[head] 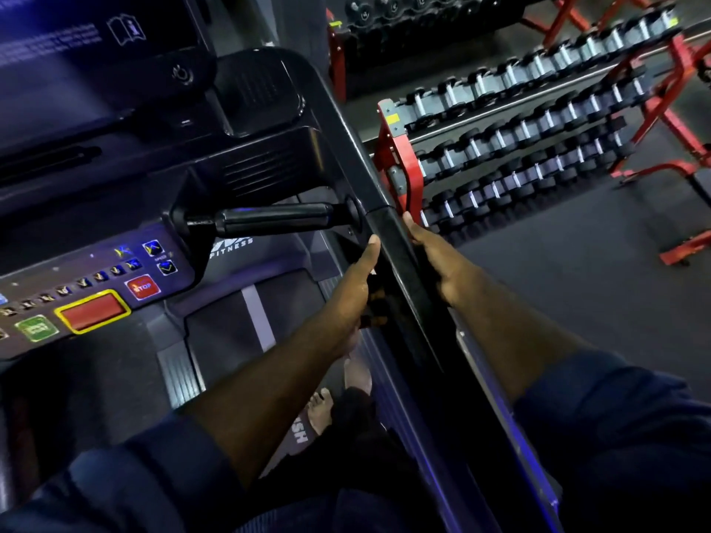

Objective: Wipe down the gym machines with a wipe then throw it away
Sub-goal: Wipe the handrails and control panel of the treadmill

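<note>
Red three-tier dumbbell rack (pixel 398 155) at two o'clock, rows of black dumbbells (pixel 538 121) with silver handles lying side by side; second rack of round-headed dumbbells (pixel 384 9) at twelve to one o'clock; red steel frames (pixel 669 121) at three o'clock; dark speckled floor (pixel 577 282) at four o'clock

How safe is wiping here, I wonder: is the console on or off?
On: the buttons glow and the screen shows lit text.

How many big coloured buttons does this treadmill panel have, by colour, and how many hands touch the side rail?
Red: 2, the STOP button and the yellow-edged button
Green: 1, the green button
Hands touching the side rail: 2, the left hand and the right hand
Total: 5
</note>
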Demonstrator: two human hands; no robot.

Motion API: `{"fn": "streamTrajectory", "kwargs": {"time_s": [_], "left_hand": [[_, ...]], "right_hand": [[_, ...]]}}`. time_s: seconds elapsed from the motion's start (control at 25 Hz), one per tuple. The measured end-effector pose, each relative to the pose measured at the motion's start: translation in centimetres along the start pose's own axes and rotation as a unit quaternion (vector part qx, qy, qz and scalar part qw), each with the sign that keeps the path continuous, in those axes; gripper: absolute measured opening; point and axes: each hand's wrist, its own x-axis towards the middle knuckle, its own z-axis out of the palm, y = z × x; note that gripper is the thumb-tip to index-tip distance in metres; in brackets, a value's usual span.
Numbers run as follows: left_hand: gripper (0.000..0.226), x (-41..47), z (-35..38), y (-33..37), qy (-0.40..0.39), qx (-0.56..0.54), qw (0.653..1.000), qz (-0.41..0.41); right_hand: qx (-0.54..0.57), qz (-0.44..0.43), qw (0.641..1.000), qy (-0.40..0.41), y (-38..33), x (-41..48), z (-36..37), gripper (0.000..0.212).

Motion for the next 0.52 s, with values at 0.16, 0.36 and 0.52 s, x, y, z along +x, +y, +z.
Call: {"fn": "streamTrajectory", "kwargs": {"time_s": [0.16, 0.36, 0.52], "left_hand": [[0.044, 1.0, -0.6, 2.2, 0.075, 0.012, 0.995, 0.067], [0.022, 1.1, -2.9, 5.3, 0.180, 0.112, 0.960, 0.185], [0.003, -1.1, -6.0, 7.0, 0.182, 0.059, 0.964, 0.183]], "right_hand": [[0.054, -0.069, 0.993, 0.085, 0.3, 0.3, 0.2, 0.055], [0.097, -0.285, 0.947, 0.107, -2.2, -2.0, 2.0, 0.032], [0.025, -0.351, 0.935, 0.039, -4.7, -3.8, 6.6, 0.022]]}}
